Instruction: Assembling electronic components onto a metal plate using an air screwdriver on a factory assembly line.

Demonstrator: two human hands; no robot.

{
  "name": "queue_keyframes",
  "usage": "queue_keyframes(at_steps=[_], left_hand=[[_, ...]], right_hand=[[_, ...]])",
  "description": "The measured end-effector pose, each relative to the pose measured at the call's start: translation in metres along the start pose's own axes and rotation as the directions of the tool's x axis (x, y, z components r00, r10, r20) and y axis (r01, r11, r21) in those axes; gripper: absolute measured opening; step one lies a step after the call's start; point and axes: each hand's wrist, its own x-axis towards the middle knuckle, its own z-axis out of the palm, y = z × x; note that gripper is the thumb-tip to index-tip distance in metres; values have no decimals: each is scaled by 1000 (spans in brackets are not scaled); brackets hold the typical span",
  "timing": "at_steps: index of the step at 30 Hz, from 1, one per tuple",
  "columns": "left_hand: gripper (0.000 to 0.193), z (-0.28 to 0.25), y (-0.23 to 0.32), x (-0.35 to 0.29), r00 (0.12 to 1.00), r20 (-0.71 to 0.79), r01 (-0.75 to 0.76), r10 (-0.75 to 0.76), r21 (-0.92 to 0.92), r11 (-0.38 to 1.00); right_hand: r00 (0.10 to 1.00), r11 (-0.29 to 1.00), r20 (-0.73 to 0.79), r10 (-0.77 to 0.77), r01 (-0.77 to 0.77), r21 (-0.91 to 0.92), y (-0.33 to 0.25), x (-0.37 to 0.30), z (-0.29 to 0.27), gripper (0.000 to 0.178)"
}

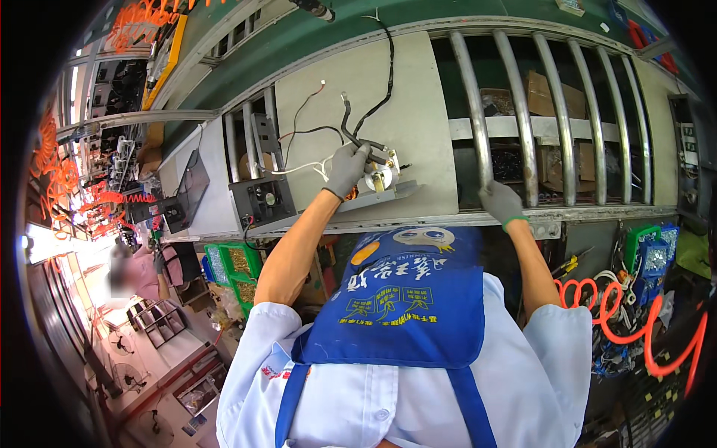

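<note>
My left hand, in a grey glove, is closed around thick black cables at the edge of a metal bracket assembly with a round whitish part. The bracket rests on a pale board on the roller line, near its front rail. Several thin wires and a long black cable spread over the board from there. My right hand, also gloved, lies at the near end of a metal roller by the front rail. Its fingers look loosely stretched, with nothing visible in them.
Bare rollers run to the right, with cardboard boxes beneath. Left of the board sits a black panel with a round fan-like part. Green bins stand below the rail; an orange coiled hose hangs at right. A person is farther left.
</note>
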Motion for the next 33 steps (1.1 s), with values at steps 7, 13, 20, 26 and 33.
queue_keyframes(at_steps=[7, 13, 20, 26, 33], left_hand=[[36, -4, -7, 5, 998, 35, 44, -43, -38, 998], [38, -4, -2, 10, 997, -2, 80, -82, -187, 979], [37, -9, -17, 12, 991, 90, 96, -95, -12, 995], [39, -8, -20, 16, 993, 61, 98, -102, 64, 993], [45, -5, -3, 10, 991, 114, 43, -77, 274, 961]], right_hand=[[913, 806, -71, -402, 390, 446, -130, 42, 20, 31], [892, 725, -2, -452, 368, 582, -169, 46, 21, 32], [896, 747, -23, -443, 384, 543, -155, 45, 29, 32], [955, 860, -101, -279, 295, 417, -103, 29, 33, 32], [988, 929, -156, 1, 57, 366, 16, -23, 73, 30]])
